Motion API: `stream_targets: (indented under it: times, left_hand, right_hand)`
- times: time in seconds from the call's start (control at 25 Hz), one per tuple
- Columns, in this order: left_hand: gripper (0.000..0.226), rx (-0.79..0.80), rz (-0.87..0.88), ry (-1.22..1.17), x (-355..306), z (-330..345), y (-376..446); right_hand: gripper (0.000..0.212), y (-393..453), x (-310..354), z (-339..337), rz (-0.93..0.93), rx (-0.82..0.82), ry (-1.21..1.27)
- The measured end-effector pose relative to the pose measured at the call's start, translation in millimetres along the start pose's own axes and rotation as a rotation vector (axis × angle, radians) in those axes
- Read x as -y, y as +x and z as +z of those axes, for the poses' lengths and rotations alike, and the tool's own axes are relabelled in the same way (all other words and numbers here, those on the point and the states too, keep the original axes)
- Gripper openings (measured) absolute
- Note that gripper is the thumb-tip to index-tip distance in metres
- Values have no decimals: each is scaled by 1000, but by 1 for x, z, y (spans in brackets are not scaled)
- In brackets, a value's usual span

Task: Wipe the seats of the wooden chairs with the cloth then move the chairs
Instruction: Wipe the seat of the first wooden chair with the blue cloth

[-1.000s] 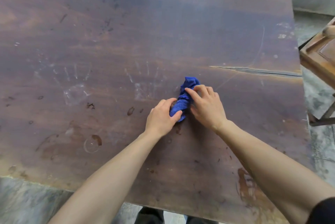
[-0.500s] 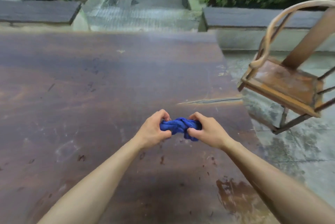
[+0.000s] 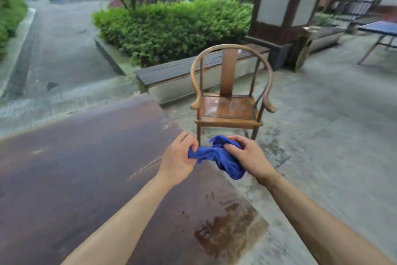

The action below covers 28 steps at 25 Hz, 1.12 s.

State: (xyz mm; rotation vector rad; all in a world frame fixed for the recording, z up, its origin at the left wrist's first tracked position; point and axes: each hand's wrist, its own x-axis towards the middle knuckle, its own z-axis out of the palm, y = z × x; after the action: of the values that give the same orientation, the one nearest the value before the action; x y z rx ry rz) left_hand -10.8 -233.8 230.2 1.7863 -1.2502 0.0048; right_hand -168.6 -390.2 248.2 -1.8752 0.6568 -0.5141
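While both hands hold it up in front of the body, a crumpled blue cloth (image 3: 219, 156) hangs above the far right corner of a dark wooden table (image 3: 81, 157). The left hand (image 3: 179, 157) has its fingers curled round one end of the cloth. The right hand (image 3: 247, 156) grips the other end, thumb pressed on top, and a loose fold of cloth droops below it. Both bare forearms reach in from the bottom edge of the view.

Just beyond the hands stands a wooden chair (image 3: 231, 93) on a grey concrete floor (image 3: 333, 125), upright and facing the viewer. It has a rounded, horseshoe-shaped back rail that curves down into two arms, and one flat upright board in the middle of the back. Its seat (image 3: 227, 109) looks shiny, with pale patches. The chair stands just off the table's far right corner, apart from it.

The table top is worn and stained, with a wet-looking patch (image 3: 227, 234) near its right edge. Behind the chair runs a low bench (image 3: 171, 71), then a green hedge (image 3: 171, 26). A paved path (image 3: 58, 45) leads away on the left. A blue table (image 3: 380, 27) stands far right.
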Motion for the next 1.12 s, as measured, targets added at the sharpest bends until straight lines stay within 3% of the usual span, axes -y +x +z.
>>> stream_targets:
  times: [0.12,0.2,0.32,0.44,0.64,0.72,0.84,0.96,1.12]
  left_hand:
    - [53,83,49,-52,-45,53,23]
    - [53,233,3,-189,-80,92,35]
    - [38,404,-95,-459,-131,147,52]
    - [23,419,-280,-651,-171,201,74]
    - [51,559,-617,-938,-193,259,101]
    - [49,449,-618,-1009,-189,275,114]
    - [49,195,-510,-896,-175,289,142]
    - [48,97,-413,-775,-156,294,175]
    - [50,15,-409,-746,-122,299,230]
  right_hand:
    - [18,-15,-14,-67,-41,-112,-7]
    - [16,-25,-29,-118,-78,-155,-21]
    - [16,-39,-47,-195,-127,-166,-37]
    - [17,-47,-58,-257,-165,-112,-36]
    - [19,-33,-74,-313,-190,-72,15]
    - [18,-17,-85,-325,-186,-114,38]
    - [13,15,-105,-331,-152,-205,43]
    - [10,57,-125,-328,-92,-246,56]
    - [11,131,-141,-325,-104,-209,42]
